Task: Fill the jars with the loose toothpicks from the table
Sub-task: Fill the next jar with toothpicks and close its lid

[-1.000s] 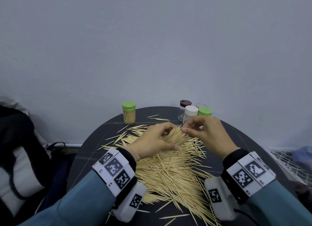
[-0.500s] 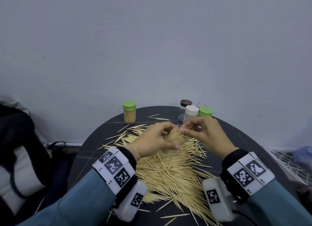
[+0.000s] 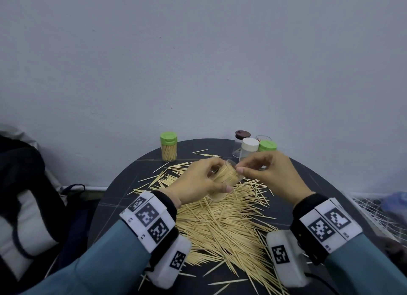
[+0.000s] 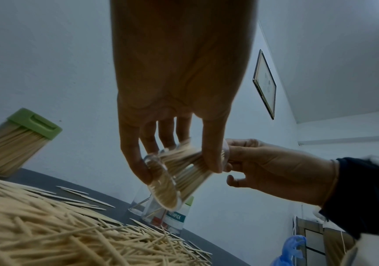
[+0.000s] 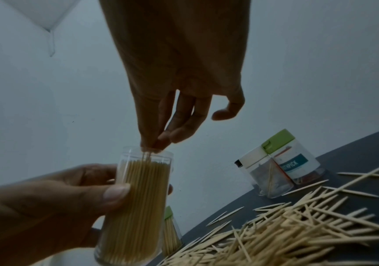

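Clear jar (image 5: 136, 196) sits packed in the curled left hand (image 3: 198, 182); right hand (image 3: 273, 173) pinches toothpicks (image 5: 146, 156) in. Squeezing more could bend or spill them.

You can read only one word in these views. In your left wrist view, the teal label (image 4: 174, 217) on the clear jar (image 4: 172, 221) standing on the bench (image 4: 120, 203) reads "TOOTHPICK" in white capitals, running slantwise along the band. In your right wrist view the same teal label (image 5: 294, 164) sits on the green-lidded jar (image 5: 298, 162), but the jar beside it hides the start, so you can make out only "…THPICK". The black-and-white square markers (image 3: 152, 220) on your wrist bands are coded patterns, not letters or numbers. The framed sheet (image 4: 265, 84) on the wall is too small to read.
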`<state>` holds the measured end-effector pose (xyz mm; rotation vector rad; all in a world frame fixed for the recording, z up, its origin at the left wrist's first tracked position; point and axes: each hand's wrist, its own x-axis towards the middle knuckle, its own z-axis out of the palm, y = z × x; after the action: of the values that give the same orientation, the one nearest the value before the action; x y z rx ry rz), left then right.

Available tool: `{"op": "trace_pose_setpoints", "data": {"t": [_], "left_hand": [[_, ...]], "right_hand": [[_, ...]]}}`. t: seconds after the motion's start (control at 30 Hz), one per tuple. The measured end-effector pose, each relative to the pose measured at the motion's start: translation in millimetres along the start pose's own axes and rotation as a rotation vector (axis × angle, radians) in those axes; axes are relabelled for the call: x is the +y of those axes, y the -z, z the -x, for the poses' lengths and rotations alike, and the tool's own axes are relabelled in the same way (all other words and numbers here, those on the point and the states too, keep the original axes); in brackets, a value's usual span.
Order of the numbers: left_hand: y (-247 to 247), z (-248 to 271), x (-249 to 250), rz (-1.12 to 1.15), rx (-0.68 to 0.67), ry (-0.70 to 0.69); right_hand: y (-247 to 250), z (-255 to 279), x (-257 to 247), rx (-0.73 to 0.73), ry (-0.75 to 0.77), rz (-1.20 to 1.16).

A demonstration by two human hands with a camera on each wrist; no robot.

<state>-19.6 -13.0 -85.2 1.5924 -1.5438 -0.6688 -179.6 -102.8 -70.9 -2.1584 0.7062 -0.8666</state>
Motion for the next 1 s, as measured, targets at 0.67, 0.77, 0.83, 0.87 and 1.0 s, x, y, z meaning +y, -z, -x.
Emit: {"op": "trace_pose_setpoints", "data": {"t": [0.67, 0.77, 0.83, 0.87, 1.0], "left_hand": [[9, -1, -6, 0.016, -0.001, 0.007], [11, -1, -6, 0.007, -0.010, -0.011], [12, -1, -5, 0.008, -0.017, -0.017], [12, -1, -5, 0.003, -0.018, -0.020], [12, -2, -5, -0.013, -0.011, -0.012]], "right_hand": [[-14, -27, 36, -0.601, -0.224, 0.759], [-23, -33, 37, -0.631, -0.191, 0.814], [-26, -35, 36, -0.624, -0.153, 0.851], [-26, -35, 35, -0.624, -0.137, 0.865], [-27, -36, 32, -0.623, -0.057, 0.895]]}}
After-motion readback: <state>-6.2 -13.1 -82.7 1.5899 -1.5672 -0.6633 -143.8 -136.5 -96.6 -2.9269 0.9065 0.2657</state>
